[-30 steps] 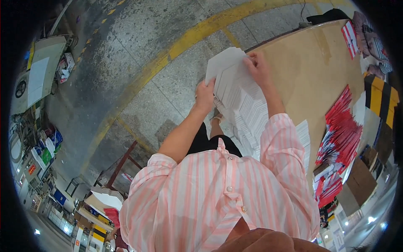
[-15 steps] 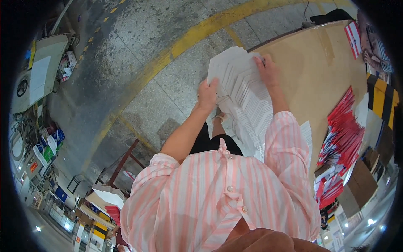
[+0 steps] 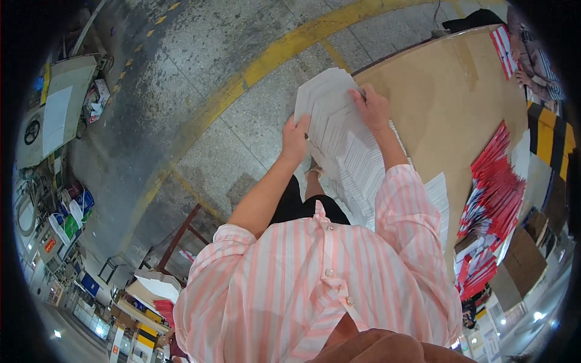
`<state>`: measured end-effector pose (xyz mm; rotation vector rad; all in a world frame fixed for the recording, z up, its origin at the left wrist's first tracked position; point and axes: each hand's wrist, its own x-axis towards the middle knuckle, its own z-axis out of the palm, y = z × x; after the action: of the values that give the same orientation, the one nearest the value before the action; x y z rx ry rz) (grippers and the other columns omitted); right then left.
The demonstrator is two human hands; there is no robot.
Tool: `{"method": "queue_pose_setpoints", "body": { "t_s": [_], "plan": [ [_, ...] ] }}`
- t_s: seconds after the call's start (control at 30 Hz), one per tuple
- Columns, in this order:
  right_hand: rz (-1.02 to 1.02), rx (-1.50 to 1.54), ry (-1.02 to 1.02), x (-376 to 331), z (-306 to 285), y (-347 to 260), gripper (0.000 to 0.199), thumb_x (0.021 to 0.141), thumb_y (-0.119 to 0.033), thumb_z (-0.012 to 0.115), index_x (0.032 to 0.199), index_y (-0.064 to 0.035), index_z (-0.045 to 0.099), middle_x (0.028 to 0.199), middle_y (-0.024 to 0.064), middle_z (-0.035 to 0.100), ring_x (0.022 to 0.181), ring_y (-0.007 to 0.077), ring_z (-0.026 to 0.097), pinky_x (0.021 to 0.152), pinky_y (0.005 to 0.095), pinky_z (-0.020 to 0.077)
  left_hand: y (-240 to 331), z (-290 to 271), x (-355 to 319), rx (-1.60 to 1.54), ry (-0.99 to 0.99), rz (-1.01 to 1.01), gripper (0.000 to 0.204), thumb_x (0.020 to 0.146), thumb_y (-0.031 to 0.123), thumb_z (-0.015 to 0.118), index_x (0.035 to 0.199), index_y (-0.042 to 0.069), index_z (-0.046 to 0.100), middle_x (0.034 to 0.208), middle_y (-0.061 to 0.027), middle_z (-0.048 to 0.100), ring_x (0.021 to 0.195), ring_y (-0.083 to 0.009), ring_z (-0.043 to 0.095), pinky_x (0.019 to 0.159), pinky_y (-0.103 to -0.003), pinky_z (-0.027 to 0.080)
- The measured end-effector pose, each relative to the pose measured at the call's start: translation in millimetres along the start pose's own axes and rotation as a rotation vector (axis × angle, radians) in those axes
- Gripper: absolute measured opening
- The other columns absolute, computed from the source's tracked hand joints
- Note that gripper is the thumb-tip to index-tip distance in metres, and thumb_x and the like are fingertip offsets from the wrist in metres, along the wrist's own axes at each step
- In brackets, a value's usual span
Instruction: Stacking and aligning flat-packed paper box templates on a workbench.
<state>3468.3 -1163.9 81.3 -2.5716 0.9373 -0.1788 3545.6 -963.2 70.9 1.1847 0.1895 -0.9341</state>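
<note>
A long fanned stack of white, angled-end paper blanks (image 3: 330, 106) lies along the left edge of the tan table, its sheets overlapping like steps down toward my body. My left hand (image 3: 295, 138) grips the left edge of its far part, the thumb on the top sheet and the fingers mostly hidden underneath. At the right edge of the same part, my right hand (image 3: 373, 109) is closed, thumb toward the sheets. More white sheets (image 3: 437, 192) show to the right of my right forearm.
The brown table (image 3: 442, 91) bears a heap of red and white printed pieces (image 3: 499, 187) on its right. A red and white striped piece (image 3: 501, 51) lies in the far right corner, beside another person's hand (image 3: 523, 77). A yellow floor line (image 3: 272, 60) curves past the table.
Both hands have shifted slightly left, with the far part of the white stack between them. The sheets there lie closer together. The other person's hands at the far right have moved.
</note>
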Motion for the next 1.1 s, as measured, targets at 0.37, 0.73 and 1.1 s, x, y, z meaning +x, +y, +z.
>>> {"method": "queue_pose_setpoints", "body": {
  "t_s": [0.37, 0.73, 1.1],
  "plan": [
    [-0.085, 0.447, 0.046, 18, -12, -10, 0.022, 0.078, -0.014, 0.063, 0.098, -0.0054, 0.061, 0.080, 0.0059, 0.054, 0.069, 0.0139, 0.054, 0.063, 0.0244, 0.0442, 12, -1, -1, -0.300, -0.057, -0.242, 0.029, 0.085, 0.020, 0.051, 0.104, -0.002, 0.054, 0.096, -0.0083, 0.060, 0.086, -0.0182, 0.059, 0.077, -0.031, 0.047],
    [-0.143, 0.379, 0.161, 15, -13, -11, 0.027, 0.078, -0.027, 0.061, 0.101, -0.0115, 0.058, 0.077, 0.0083, 0.059, 0.066, 0.0235, 0.057, 0.060, 0.0337, 0.0464, -8, -4, 8, 0.005, 0.079, -0.043, 0.025, 0.087, 0.016, 0.050, 0.100, -0.003, 0.057, 0.091, -0.0067, 0.061, 0.082, -0.0125, 0.056, 0.073, -0.026, 0.044],
    [0.044, 0.092, 0.012, 12, 2, 2, 0.033, 0.083, -0.042, 0.052, 0.080, -0.0095, 0.049, 0.067, 0.0148, 0.059, 0.064, 0.0346, 0.058, 0.053, 0.0447, 0.0431, -10, -3, 8, 0.044, 0.076, -0.029, 0.021, 0.087, 0.016, 0.051, 0.097, -0.001, 0.057, 0.085, -0.0042, 0.060, 0.074, -0.0102, 0.055, 0.066, -0.025, 0.044]
  ]
}}
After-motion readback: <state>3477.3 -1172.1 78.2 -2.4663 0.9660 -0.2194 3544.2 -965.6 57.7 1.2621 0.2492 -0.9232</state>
